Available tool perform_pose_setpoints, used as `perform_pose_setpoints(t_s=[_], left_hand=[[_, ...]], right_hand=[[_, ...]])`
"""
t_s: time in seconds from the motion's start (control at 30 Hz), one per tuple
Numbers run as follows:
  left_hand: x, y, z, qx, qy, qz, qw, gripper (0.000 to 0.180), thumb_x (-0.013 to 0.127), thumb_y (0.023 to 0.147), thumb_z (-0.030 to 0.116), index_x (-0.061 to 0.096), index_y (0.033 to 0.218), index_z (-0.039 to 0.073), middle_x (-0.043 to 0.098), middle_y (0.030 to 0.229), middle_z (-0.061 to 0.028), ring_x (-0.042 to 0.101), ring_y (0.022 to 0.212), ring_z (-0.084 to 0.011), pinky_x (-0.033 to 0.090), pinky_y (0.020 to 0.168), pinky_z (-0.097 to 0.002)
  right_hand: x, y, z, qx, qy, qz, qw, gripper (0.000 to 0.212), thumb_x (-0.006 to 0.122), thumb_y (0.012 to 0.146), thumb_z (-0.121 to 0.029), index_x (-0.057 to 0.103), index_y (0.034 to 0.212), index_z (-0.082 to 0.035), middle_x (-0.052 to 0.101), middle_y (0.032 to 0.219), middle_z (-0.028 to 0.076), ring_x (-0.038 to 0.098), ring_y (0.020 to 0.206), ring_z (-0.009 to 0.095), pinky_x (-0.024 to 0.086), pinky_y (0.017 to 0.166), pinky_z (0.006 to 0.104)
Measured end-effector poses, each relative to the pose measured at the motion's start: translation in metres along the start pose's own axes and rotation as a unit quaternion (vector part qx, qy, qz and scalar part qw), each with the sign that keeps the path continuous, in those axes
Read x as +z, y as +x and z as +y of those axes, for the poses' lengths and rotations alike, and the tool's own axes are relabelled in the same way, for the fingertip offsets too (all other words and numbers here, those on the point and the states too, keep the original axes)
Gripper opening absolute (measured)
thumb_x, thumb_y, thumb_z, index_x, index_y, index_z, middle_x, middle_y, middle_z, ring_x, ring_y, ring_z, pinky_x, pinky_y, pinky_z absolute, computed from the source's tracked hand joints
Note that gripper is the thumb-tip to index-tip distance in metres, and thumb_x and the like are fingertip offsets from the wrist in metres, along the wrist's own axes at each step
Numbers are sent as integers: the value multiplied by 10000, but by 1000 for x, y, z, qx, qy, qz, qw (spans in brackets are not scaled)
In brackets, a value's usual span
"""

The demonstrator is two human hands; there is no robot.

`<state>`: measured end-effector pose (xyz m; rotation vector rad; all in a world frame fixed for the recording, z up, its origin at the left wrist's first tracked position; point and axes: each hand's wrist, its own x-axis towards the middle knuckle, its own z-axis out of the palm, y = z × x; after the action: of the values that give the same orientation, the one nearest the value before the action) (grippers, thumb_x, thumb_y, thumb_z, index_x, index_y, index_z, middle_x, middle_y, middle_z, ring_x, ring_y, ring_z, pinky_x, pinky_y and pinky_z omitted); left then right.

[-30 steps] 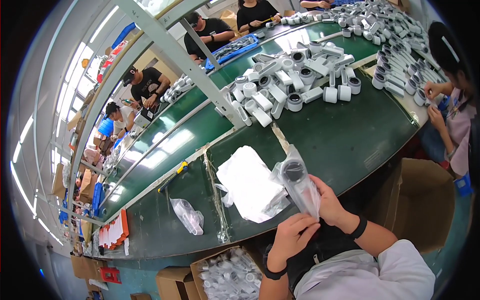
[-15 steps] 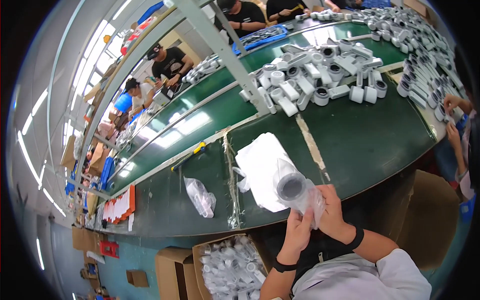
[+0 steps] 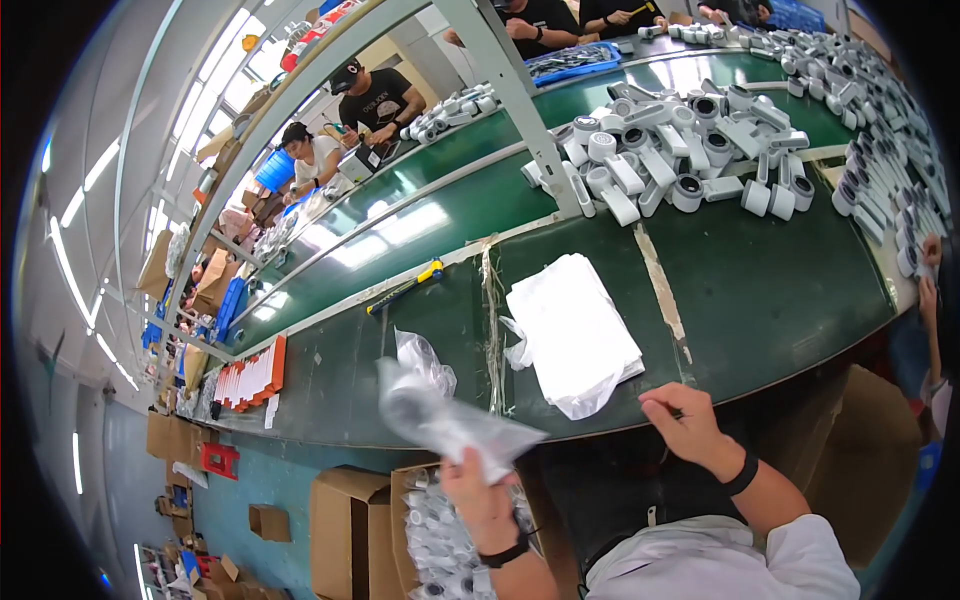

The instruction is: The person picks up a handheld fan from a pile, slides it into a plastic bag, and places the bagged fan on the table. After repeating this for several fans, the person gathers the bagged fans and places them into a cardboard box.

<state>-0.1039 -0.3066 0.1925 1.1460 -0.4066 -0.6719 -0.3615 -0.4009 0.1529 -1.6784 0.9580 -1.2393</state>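
My left hand [image 3: 482,492] grips a clear plastic bag with a grey-white cylindrical part inside [image 3: 440,415], held out over an open cardboard box [image 3: 400,520] full of similar bagged parts. The bag is blurred by motion. My right hand [image 3: 685,425] is free, fingers loosely curled, at the near edge of the green table [image 3: 780,300], just right of a stack of white plastic bags [image 3: 575,330]. A crumpled empty clear bag [image 3: 425,362] lies on the table left of the stack.
A heap of white and grey cylindrical parts [image 3: 690,150] covers the far table. A yellow-handled cutter [image 3: 408,285] lies by a metal post [image 3: 520,110]. Other people work across the table and at the right edge [image 3: 930,290]. More cardboard boxes [image 3: 340,530] stand on the floor.
The bagged part went from both hands at the centre to my left hand alone, swung left over the box. My right hand let go and now hovers by the bag stack.
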Motion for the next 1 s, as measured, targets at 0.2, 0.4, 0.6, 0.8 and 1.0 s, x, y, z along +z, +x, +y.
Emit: perform_pose_setpoints(t_s=[0.2,0.4,0.6,0.8,1.0], left_hand=[[-76,87,36,121,249,185,943,283,672,896,195,573,1055,-18,618,857,-83,581,562,-149,466,373,-256],[-123,167,-9,73,437,204,873,443,715,824,201,588,1144,-78,659,971,-170,649,704,-233,536,523,-364],[-109,183,-38,184,595,182,761,522,717,809,308,610,1149,-73,633,1154,-261,603,1068,-397,457,941,-431],[-87,150,-30,437,612,271,601,362,704,855,294,644,989,-37,619,894,-167,594,792,-327,491,767,-426],[4,79,-88,113,190,-18,975,148,613,939,130,601,939,-18,536,660,-9,454,535,-68,362,464,-216]], right_hand=[[-6,1,45,70,10,43,997,117,631,904,-72,684,949,22,665,742,40,571,638,76,453,587,228],[-4,-1,51,109,31,61,992,132,615,932,-96,674,943,22,648,736,19,580,648,59,460,578,211],[-12,-6,52,158,107,49,980,164,638,927,-133,675,973,20,648,744,21,566,656,46,459,591,210],[-56,23,-6,130,5,25,991,196,683,888,-163,682,1023,-20,649,755,18,576,676,54,485,623,224],[-127,111,17,140,-156,141,968,281,693,850,-176,633,1066,-6,648,801,22,582,711,72,487,651,250]])
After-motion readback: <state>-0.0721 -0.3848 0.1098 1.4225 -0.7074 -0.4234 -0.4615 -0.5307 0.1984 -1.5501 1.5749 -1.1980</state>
